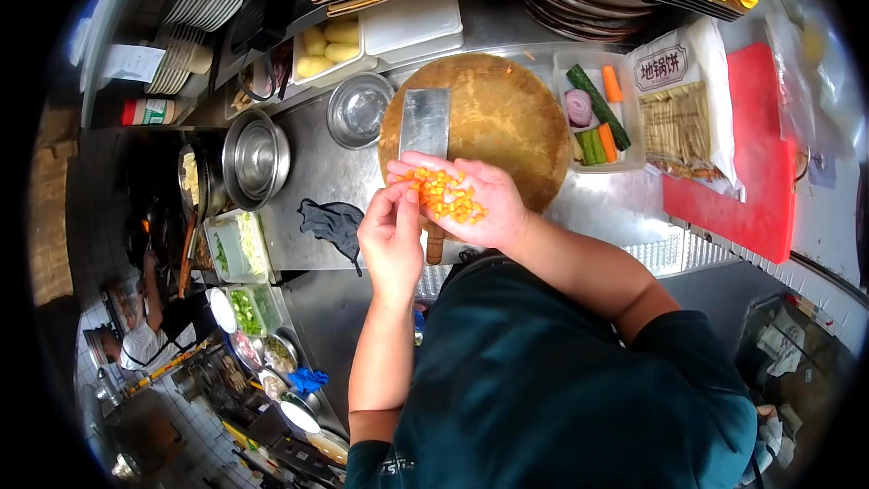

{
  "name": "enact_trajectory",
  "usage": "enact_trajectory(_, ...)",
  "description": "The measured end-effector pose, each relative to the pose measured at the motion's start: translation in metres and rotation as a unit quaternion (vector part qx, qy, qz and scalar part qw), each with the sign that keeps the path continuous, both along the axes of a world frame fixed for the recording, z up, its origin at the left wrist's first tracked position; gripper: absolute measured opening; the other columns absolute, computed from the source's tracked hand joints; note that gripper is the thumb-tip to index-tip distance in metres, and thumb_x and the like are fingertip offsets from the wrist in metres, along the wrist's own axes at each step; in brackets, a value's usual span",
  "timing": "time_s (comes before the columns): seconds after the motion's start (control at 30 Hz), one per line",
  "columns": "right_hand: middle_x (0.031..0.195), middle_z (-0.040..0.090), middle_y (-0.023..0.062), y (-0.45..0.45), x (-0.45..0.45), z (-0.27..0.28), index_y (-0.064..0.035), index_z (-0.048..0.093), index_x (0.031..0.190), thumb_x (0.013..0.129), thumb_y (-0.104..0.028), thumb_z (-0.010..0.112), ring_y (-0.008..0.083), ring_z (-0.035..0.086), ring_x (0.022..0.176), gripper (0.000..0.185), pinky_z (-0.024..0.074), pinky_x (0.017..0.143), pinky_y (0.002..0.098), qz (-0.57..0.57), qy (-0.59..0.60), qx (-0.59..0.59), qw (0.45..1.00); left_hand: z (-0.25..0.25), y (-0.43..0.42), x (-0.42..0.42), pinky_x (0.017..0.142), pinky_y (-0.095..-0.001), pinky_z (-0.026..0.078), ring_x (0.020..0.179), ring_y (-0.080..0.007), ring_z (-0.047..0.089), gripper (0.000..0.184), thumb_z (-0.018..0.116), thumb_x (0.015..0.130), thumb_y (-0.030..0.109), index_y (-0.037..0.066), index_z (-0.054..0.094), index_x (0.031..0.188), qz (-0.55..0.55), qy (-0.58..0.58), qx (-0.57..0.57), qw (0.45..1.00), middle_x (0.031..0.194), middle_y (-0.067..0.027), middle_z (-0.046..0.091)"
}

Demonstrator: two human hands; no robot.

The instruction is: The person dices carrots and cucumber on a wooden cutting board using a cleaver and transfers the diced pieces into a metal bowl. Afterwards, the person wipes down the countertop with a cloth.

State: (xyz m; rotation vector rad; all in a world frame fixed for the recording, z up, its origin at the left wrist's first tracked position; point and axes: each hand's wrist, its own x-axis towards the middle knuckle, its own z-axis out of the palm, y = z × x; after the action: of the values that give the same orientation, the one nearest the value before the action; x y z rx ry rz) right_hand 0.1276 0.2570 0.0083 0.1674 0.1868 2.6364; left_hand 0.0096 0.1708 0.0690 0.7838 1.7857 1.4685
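Note:
Diced carrot (444, 195) lies in a small heap on the upturned palm of my right hand (493, 204), its fingers stretched to the left. My left hand (394, 231) is closed in a pinch at the left edge of the heap; what sits between its fingertips is hidden. Both hands are above the near edge of a round wooden chopping board (507, 118). On the board lies a cleaver (424, 118), blade pointing away, its wooden handle (435, 244) showing below my hands.
Left of the board are a metal bowl (359, 110), stacked bowls (256, 158) and a dark cloth (332, 226). A vegetable tub (625, 113) and a red board (742, 199) are at right. Potatoes (326, 47) fill a container behind. Another person (149, 335) works far left.

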Motion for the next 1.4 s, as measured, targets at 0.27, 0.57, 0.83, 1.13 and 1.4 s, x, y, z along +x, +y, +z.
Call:
enact_trajectory(0.27,0.171,0.037,0.0192,-0.001,0.002,0.001,0.0035,0.033,0.164,0.109,-0.032,0.036,0.0313,0.037,0.157,0.066,0.0283,0.129,0.0434,0.006,-0.014,-0.009,1.0,0.011,0.001,-0.007,0.045,-0.0207,0.028,0.051,-0.0039,0.041,0.014,0.062,0.107,0.013,0.001,0.069,0.111,0.023,-0.156,-0.017,0.987,0.065,0.003,0.054)
enact_trajectory(0.57,0.171,0.036,0.0195,-0.002,0.001,0.001,0.004,0.031,0.165,0.108,-0.032,0.036,0.0306,0.035,0.158,0.067,0.0264,0.13,0.0431,0.01,-0.012,-0.02,1.0,0.011,-0.002,-0.009,0.045,-0.0225,0.029,0.049,-0.006,0.041,0.012,0.06,0.106,0.011,0.002,0.068,0.104,0.02,-0.18,-0.011,0.983,0.064,0.0011,0.053)
enact_trajectory(0.83,0.171,0.035,0.0206,-0.005,0.001,0.003,0.0056,0.031,0.164,0.109,-0.031,0.036,0.0324,0.034,0.159,0.066,0.0234,0.132,0.0445,0.01,-0.004,-0.016,1.0,0.008,-0.007,-0.004,0.044,-0.0225,0.029,0.05,-0.0041,0.041,0.011,0.06,0.107,0.009,0.004,0.067,0.101,0.019,-0.111,-0.004,0.994,0.064,0.0035,0.053)
enact_trajectory(1.13,0.17,0.037,0.0204,-0.007,-0.002,0.001,0.005,0.033,0.163,0.108,-0.032,0.038,0.0323,0.039,0.154,0.067,0.0273,0.13,0.045,0.01,0.006,0.01,1.0,-0.007,-0.008,-0.006,0.063,-0.022,0.045,0.071,-0.0058,0.055,0.013,0.072,0.103,0.009,-0.002,0.07,0.11,-0.006,0.156,0.046,0.987,0.092,0.0002,0.066)
enact_trajectory(1.4,0.169,0.038,0.0213,-0.007,0.0,0.002,0.0057,0.034,0.163,0.108,-0.031,0.038,0.034,0.039,0.155,0.066,0.0277,0.13,0.0457,0.009,-0.009,-0.014,1.0,0.0,-0.01,-0.007,0.065,-0.0234,0.046,0.075,-0.0076,0.056,0.008,0.064,0.105,0.002,-0.002,0.07,0.108,-0.042,0.242,0.028,0.969,0.097,-0.0027,0.063)
